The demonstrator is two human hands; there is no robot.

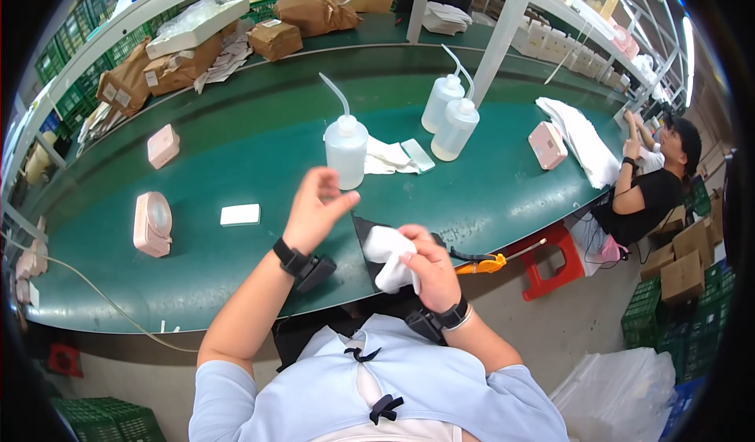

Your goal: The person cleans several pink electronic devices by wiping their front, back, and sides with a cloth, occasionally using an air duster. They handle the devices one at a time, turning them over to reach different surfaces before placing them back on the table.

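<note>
right hand (429, 273): fingers curled around a white cloth (387, 255), thumb on top; cloth bunched in the grip, most of it sticking out left of the fingers.
cloth: held just above the near table edge, over a black mat (363, 233), in front of the person's chest.
left hand (314, 208): raised, empty, fingers loosely spread and half bent, thumb pointing right; apart from the cloth, up and left of it.
wrists: black band on each, dark device hanging under both.
mat: dark, flat, on the green table (236, 167), partly hidden by the hands.
tool (481, 264): orange handle, lies at the table edge just right of the right hand.
near bottle (346, 149): clear squeeze bottle with bent spout, upright, just beyond the left hand.
wipes (393, 157): white folded pieces right of that bottle, touching it or nearly, cannot tell.
two bottles (448, 119): same kind, side by side, further back right.
white block (240, 215): small, flat, left of the left hand.
pink round device (152, 222): far left on the table.
pink boxes: one back left (163, 145), one right (547, 145) beside a white stack (586, 139).
cable (94, 289): thin, runs over the left table edge.
back: brown bags (314, 9) along the far table.
co-worker (653, 182): seated right, black top, hands up near the table end.
stool (554, 257): red, beneath the right table edge.
</note>
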